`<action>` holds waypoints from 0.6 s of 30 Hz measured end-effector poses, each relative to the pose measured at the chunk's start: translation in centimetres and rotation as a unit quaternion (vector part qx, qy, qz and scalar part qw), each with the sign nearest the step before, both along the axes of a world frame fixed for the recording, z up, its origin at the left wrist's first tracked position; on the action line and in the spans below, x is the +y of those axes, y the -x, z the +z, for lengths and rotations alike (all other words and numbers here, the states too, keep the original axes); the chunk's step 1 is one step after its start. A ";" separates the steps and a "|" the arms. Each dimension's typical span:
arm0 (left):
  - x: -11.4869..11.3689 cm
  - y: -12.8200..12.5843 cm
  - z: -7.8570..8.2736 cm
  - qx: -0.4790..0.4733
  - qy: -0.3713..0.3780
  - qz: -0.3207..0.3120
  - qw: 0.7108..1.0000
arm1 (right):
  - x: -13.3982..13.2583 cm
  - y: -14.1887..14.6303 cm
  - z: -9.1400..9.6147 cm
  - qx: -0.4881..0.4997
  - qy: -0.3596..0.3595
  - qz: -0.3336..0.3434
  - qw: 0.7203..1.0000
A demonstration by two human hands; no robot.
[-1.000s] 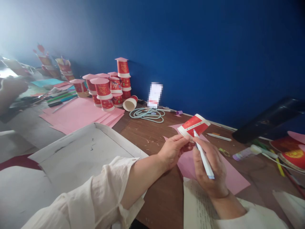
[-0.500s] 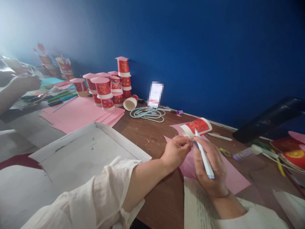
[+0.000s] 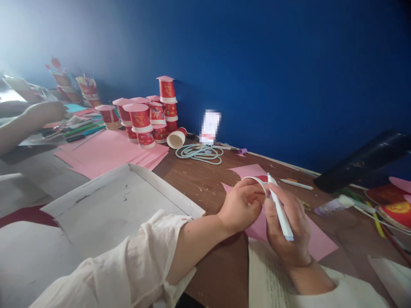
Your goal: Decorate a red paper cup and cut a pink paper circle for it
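My left hand [image 3: 241, 206] is closed around the white rim of a red paper cup [image 3: 260, 181], which is tipped down and mostly hidden behind both hands. My right hand [image 3: 288, 226] grips a white pen [image 3: 280, 208] with a light blue end, its tip against the cup's rim. Both hands rest over a pink paper sheet [image 3: 316, 241] on the brown wooden table [image 3: 199, 184].
Stacked red cups [image 3: 154, 113] capped with pink paper stand at the back on pink sheets [image 3: 102, 154]. A coiled cable [image 3: 199, 153], a white cardboard tray [image 3: 109, 205], a black tube [image 3: 362, 160], pens and red cups lie around. Another person's hand [image 3: 45, 112] reaches in at far left.
The cup was raised and seen side-on; it has been tipped down toward the table, so only its rim shows. Both hands dropped slightly. The other person's hand at left moved rightward.
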State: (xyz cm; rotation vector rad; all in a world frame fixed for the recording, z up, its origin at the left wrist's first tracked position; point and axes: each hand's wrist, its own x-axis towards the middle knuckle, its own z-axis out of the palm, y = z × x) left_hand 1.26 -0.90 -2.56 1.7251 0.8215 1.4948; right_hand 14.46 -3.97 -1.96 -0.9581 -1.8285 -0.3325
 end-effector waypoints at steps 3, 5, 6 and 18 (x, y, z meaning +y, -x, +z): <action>-0.1 0.3 -0.1 0.070 -0.072 0.009 0.995 | 0.0 -0.1 0.0 0.008 -0.002 -0.024 1.000; -0.2 0.4 -0.1 0.140 -0.137 0.001 0.981 | 0.1 -0.1 0.0 0.021 -0.005 -0.050 0.998; -0.3 0.4 -0.1 0.172 -0.161 -0.004 0.972 | 0.1 0.0 0.0 0.028 -0.008 -0.065 0.997; -0.6 0.5 -0.2 0.225 -0.139 -0.040 0.964 | 0.4 -0.6 -0.2 0.020 0.004 -0.097 0.995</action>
